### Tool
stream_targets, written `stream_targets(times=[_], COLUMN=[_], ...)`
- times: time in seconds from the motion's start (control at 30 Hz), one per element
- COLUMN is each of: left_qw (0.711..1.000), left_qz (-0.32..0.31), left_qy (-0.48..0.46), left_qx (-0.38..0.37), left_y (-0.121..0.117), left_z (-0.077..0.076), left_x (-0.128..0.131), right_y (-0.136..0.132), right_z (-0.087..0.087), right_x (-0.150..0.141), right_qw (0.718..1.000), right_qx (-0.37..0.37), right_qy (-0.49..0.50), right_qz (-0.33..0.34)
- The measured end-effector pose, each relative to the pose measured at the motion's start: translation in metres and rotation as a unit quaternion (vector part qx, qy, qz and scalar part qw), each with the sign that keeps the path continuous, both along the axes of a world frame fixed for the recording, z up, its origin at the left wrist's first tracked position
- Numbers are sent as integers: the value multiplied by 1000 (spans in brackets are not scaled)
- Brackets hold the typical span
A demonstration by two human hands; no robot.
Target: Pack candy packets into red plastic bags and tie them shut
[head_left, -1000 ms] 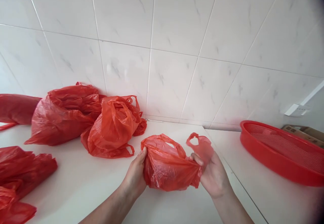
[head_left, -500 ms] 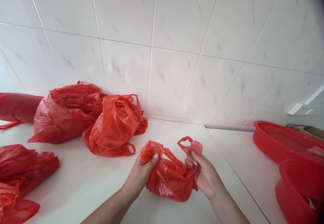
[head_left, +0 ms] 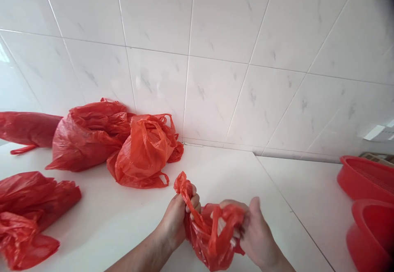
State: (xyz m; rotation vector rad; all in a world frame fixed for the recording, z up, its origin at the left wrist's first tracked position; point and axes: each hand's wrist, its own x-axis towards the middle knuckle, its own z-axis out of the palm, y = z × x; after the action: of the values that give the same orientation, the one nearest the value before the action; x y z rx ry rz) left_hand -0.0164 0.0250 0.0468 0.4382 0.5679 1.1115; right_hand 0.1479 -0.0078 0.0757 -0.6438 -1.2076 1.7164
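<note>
A small red plastic bag (head_left: 201, 247) hangs between my two hands, low in the middle of the view. My left hand (head_left: 178, 216) is closed in a fist round one gathered handle, and a twisted end sticks up above the fingers. On the other side, my right hand (head_left: 258, 233) has its fingers curled into the other handle, with the thumb raised and apart. Those fingers are slightly blurred and partly covered by the plastic. What the bag contains is hidden.
Full red bags (head_left: 89, 136) and a crumpled orange-red bag (head_left: 144, 153) lean by the tiled wall (head_left: 215, 91). More red plastic (head_left: 40, 202) lies at left. Two red baskets (head_left: 366, 177) (head_left: 358, 239) stand at right on the white table (head_left: 117, 231).
My left hand has closed into a fist round its handle. My right hand has turned, thumb up, fingers through the other handle. The bag sits lower, and the view has swung slightly left.
</note>
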Motion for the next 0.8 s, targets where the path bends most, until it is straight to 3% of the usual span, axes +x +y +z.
stream_targets(times=[0.17, 0.3, 0.4, 0.5, 0.57, 0.67, 0.8], left_qw=[998, 990, 966, 945, 947, 950, 908], left_qz=[-8, -35, -25, -59, -91, -54, -51], left_qy=[55, 120, 229, 286, 273, 262, 294], left_qx=[29, 71, 120, 148, 144, 163, 293], left_y=[-6, -13, -16, -17, -17, -18, -22], left_z=[4, 13, 15, 12, 9, 6, 0], left_x=[1, 7, 12, 14, 13, 8, 4], right_y=[-7, -5, -3, -2, 1, 6, 11], right_z=[1, -5, -9, -14, -20, -27, -28], right_x=[-10, -18, -24, -25, -23, -20, -18], right_qw=[985, 982, 982, 977, 981, 988, 979], right_qx=[4, -4, -6, -18, -41, -77, -111], right_qy=[-166, -189, -187, -207, -173, -67, -19], right_qz=[-45, -20, -1, -46, -81, -113, -169])
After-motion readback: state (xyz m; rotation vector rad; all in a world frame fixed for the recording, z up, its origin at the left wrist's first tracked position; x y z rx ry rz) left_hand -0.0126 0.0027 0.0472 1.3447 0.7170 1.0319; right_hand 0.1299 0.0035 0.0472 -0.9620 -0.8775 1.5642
